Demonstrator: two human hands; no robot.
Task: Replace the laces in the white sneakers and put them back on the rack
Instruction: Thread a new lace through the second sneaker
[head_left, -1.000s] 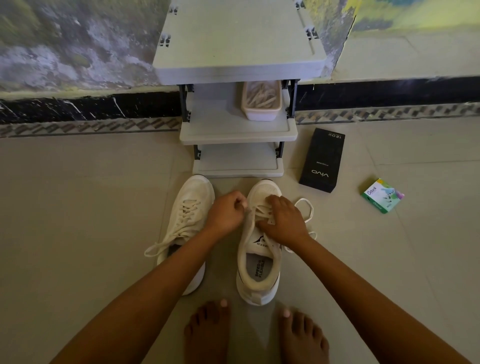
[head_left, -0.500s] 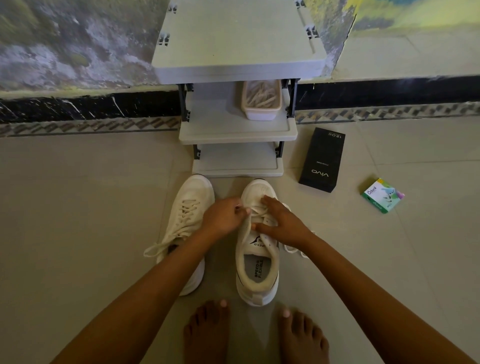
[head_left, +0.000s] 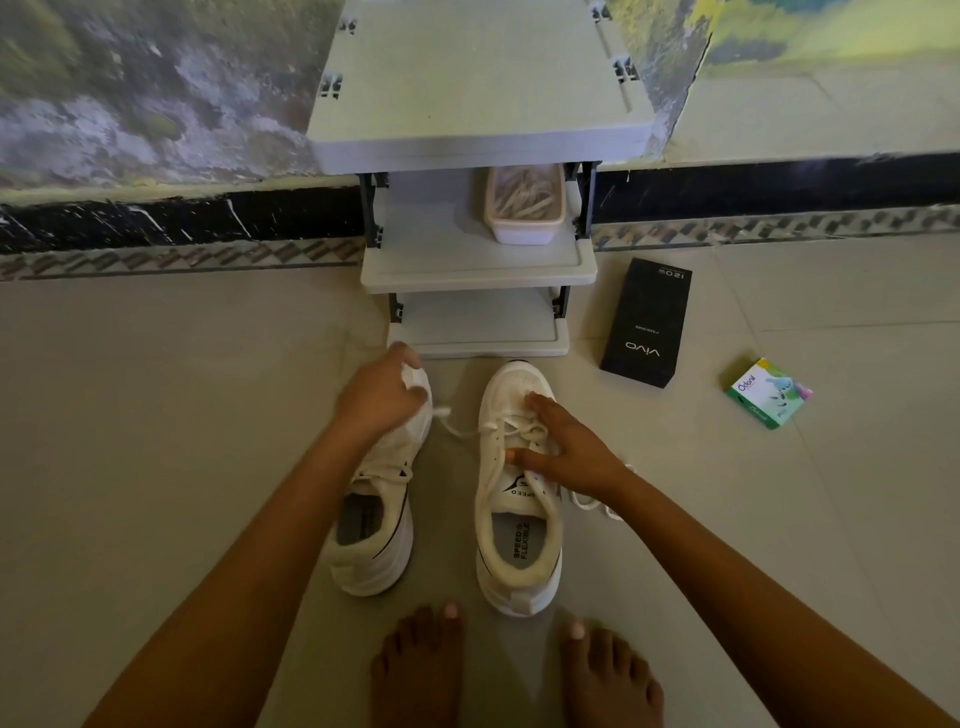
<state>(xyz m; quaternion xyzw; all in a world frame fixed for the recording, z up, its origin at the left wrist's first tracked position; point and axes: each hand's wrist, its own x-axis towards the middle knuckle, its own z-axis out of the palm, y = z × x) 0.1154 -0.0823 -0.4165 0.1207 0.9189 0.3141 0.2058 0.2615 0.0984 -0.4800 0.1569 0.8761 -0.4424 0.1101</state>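
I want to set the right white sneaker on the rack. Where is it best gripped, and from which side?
Probably grip the right sneaker at its heel collar, coming from above and behind: the opening faces up, the heel is nearest the person, the toe points at the rack, and the right hand lies on the laces.

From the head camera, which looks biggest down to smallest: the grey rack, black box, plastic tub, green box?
Largest first:
grey rack
black box
plastic tub (farther off and partly hidden, so unsure against the black box)
green box
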